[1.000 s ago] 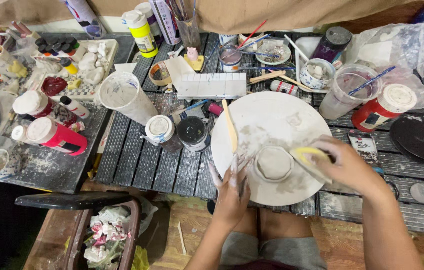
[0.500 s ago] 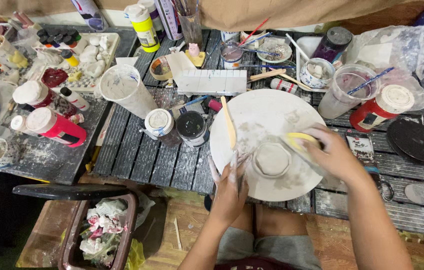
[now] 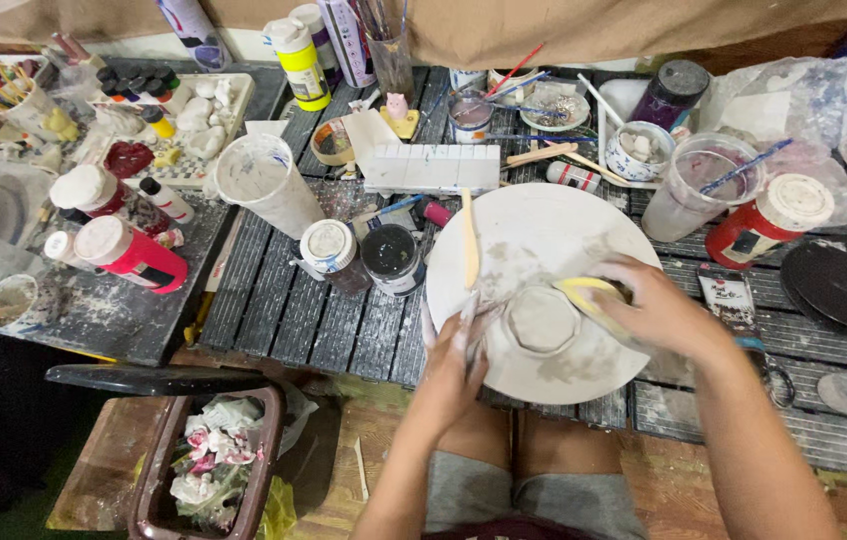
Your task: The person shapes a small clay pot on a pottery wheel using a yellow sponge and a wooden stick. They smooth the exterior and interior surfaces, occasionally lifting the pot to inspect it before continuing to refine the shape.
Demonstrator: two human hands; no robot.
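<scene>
A small grey clay piece with an angular rim [image 3: 541,320] sits on a round white board [image 3: 534,240] at the front of the dark slatted table. My right hand [image 3: 649,305] holds a yellow sponge [image 3: 584,296] against the piece's right side. My left hand [image 3: 456,360], smeared with white slip, rests on the board's left edge with fingers spread, touching the piece. A thin wooden modelling tool [image 3: 470,240] lies on the board's left part.
Around the board stand paint jars [image 3: 392,258], a white cup [image 3: 264,180], red bottles [image 3: 134,255], a clear water cup with a brush [image 3: 696,185], a white ridged block [image 3: 432,168] and a black disc [image 3: 841,284]. A waste bin [image 3: 206,470] sits on the floor at left.
Both hands stay at the clay piece; the right hand with the sponge has shifted slightly along its right side. The view has tilted a little.
</scene>
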